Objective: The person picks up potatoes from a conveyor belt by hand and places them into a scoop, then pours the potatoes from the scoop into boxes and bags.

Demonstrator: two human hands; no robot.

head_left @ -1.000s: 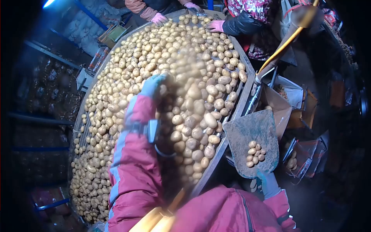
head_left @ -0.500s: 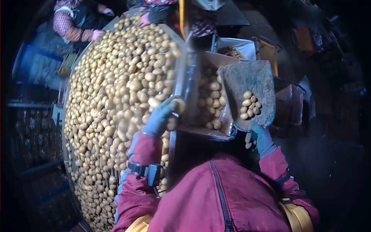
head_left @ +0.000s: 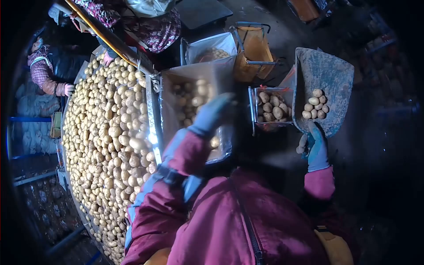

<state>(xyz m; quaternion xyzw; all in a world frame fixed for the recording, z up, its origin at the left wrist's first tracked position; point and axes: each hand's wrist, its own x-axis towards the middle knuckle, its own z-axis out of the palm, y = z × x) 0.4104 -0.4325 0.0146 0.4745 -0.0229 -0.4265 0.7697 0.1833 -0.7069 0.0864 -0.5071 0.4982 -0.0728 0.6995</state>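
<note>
My right hand (head_left: 317, 149), in a blue-green glove, grips a large grey scoop (head_left: 327, 66) at its near end, thumb along the rim. A small pile of potatoes (head_left: 315, 105) lies in the scoop. Beside the curled fingers show small pale rounded shapes. My left hand (head_left: 215, 114), gloved and smeared by motion, is over the right side of a plastic-lined crate (head_left: 170, 75) holding potatoes; whether it holds anything I cannot tell. To the left, a broad sorting table is heaped with loose potatoes (head_left: 112, 132).
A small crate (head_left: 251, 104) of larger potatoes stands just left of the scoop. Behind are a white-lined crate (head_left: 225, 40) and an orange-brown container (head_left: 252, 44). A yellow pole (head_left: 99, 28) slants over the table. Co-workers' gloved hands (head_left: 68, 89) touch the far edge.
My left hand has moved right, from the potato heap to over the lined crate. My right hand still holds the scoop. The view has turned, showing a small crate beside the scoop.
</note>
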